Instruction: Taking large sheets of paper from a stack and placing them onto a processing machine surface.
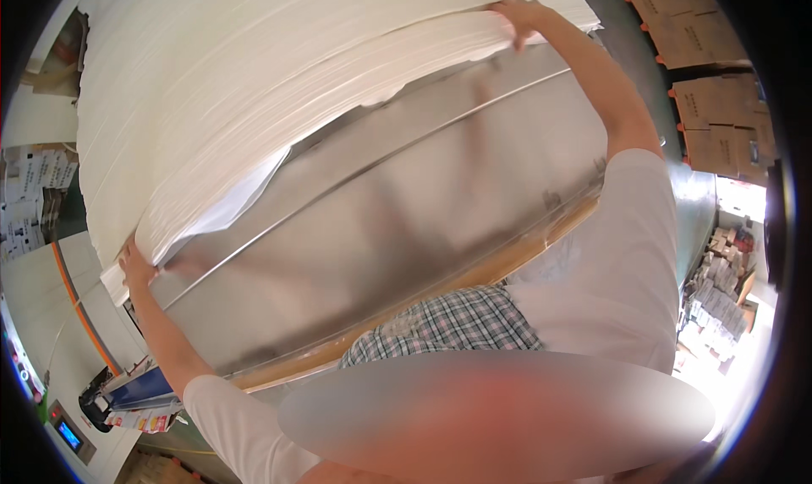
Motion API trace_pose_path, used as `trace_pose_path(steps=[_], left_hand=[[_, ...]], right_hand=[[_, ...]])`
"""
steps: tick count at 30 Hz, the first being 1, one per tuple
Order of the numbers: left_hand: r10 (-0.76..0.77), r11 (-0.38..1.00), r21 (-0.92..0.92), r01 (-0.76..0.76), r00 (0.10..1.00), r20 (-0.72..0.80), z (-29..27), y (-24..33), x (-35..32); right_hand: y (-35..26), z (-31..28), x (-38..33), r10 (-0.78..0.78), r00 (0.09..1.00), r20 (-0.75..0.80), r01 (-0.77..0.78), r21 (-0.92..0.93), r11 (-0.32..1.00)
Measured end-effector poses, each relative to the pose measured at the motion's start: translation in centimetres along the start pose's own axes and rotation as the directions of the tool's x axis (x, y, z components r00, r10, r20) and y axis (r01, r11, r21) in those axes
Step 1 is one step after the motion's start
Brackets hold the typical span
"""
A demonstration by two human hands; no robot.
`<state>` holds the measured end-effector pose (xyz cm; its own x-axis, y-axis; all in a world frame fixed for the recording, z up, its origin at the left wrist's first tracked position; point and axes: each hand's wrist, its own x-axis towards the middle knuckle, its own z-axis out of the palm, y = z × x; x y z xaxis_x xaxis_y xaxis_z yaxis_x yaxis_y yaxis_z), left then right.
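Resting on a shiny metal counter [406,222], the thick stack of white paper sheets [254,78] covers its far side. Left hand [135,268] grips the stack's near-left corner, fingers seemingly curled under; right hand [520,15] clamps its near-right corner. Cardboard boxes [710,87] stand beyond the right edge.

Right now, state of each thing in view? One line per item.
Paper stack: large white pile, near edge lifted off the metal table.
Metal table: shiny, bare where the paper is raised.
Left hand: gripping the stack's left corner.
Right hand: fingers on the stack's far right edge.
Cardboard boxes: flat, spread out at upper right.
Small packets: piled loosely at right.
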<state>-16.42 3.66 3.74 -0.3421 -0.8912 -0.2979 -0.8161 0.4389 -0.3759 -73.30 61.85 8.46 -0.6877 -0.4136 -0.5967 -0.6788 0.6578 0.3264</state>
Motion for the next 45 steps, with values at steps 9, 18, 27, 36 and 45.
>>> trace_pose_path(steps=[9,18,27,36,45], left_hand=[[0.297,0.942,-0.095,-0.322,0.932,-0.208,3.7,-5.0,2.6],[0.195,0.941,-0.117,-0.317,0.792,-0.578,6.5,-6.4,2.1],[0.079,0.915,-0.201,-0.351,0.643,-0.762,-1.1,-12.8,-2.8],[0.169,0.908,-0.133,-0.397,0.639,-0.750,4.6,-16.1,-17.0],[0.098,0.948,-0.213,-0.236,0.855,-0.510,14.9,-15.6,-26.5]], right_hand=[[14.0,10.9,7.4,0.188,0.899,-0.395,-0.171,0.079,0.982],[14.7,13.3,4.5,0.100,0.742,-0.663,-0.081,0.059,0.995],[22.6,6.7,-4.9,0.078,0.458,-0.886,0.004,0.090,0.996],[16.7,18.1,-15.2,0.160,0.576,-0.802,-0.009,0.190,0.982],[9.6,29.4,-20.2,0.157,0.729,-0.667,0.000,0.228,0.974]])
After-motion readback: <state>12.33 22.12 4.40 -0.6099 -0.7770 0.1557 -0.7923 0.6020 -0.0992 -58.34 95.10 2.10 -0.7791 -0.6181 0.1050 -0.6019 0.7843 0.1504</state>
